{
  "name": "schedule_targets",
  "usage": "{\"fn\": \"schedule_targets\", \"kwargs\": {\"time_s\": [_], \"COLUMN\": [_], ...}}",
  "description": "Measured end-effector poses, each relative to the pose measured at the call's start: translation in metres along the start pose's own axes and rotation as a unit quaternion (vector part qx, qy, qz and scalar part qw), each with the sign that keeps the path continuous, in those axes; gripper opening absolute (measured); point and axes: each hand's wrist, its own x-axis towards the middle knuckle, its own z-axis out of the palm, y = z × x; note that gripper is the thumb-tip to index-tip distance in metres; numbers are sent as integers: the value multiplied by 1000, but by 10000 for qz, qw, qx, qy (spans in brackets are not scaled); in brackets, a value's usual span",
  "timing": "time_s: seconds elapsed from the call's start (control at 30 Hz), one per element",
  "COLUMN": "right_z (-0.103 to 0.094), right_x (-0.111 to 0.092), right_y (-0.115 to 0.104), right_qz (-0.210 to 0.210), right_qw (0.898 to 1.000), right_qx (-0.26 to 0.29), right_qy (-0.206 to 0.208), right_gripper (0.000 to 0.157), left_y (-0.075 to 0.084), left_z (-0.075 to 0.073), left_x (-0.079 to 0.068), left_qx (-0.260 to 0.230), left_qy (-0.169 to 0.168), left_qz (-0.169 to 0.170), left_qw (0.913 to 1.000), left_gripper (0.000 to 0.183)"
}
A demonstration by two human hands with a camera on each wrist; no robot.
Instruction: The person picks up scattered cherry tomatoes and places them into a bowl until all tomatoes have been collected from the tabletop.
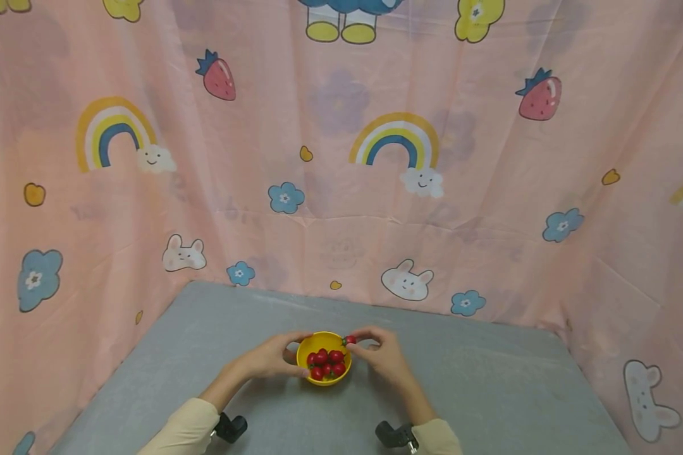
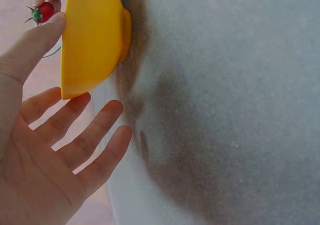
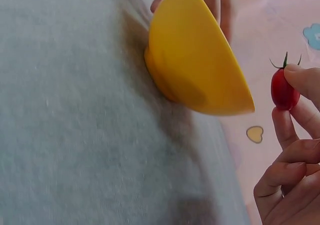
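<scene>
A yellow bowl (image 1: 322, 340) stands on the grey table with several red cherry tomatoes (image 1: 320, 357) inside, some showing green stems. My left hand (image 1: 270, 357) holds the bowl from its left side, thumb at the near rim and index finger at the far rim. In the left wrist view the other fingers of that hand (image 2: 65, 150) spread beside the bowl's outer wall. Between thumb and fingertips, my right hand (image 1: 386, 355) pinches one cherry tomato (image 3: 284, 89) by the bowl's right rim. Its green stem end points toward the bowl in the head view.
The grey table (image 1: 489, 379) stretches out on both sides of the bowl. Behind it and along the sides hangs a pink curtain (image 1: 319, 246) printed with rainbows, rabbits and flowers. Black devices (image 1: 230, 428) are strapped at both wrists, next to cream sleeves (image 1: 188, 426).
</scene>
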Motion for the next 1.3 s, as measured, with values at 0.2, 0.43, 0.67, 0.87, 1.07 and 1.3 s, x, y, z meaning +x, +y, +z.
{"fn": "schedule_targets", "kwargs": {"time_s": [0.2, 0.43, 0.67, 0.87, 1.07, 1.3], "right_z": [6, 11, 10, 5, -4, -24], "right_x": [-2, -5, -7, -9, -11, -18], "right_y": [-3, 1, 4, 4, 7, 16], "right_qz": [40, 197, 232, 225, 175, 159], "right_qw": [9999, 9997, 9996, 9995, 9996, 9991], "right_qx": [-5, -44, 24, 206, 178, -34], "right_qy": [-103, -125, -164, -30, 124, 386], "right_gripper": [20, 22, 24, 23, 23, 19], "left_y": [1, 2, 0, 0, -1, -4], "left_z": [0, -1, -1, 0, 0, 0], "left_x": [-1, -1, -1, 0, 0, -1], "left_qx": [21, 28, 20, 27, 12, -169], "left_qy": [26, 41, 31, 44, 55, 28], "left_qz": [44, 74, 110, 50, 59, 7], "left_qw": [10000, 10000, 9999, 10000, 10000, 9999], "left_gripper": [77, 76, 76, 77, 77, 78]}}
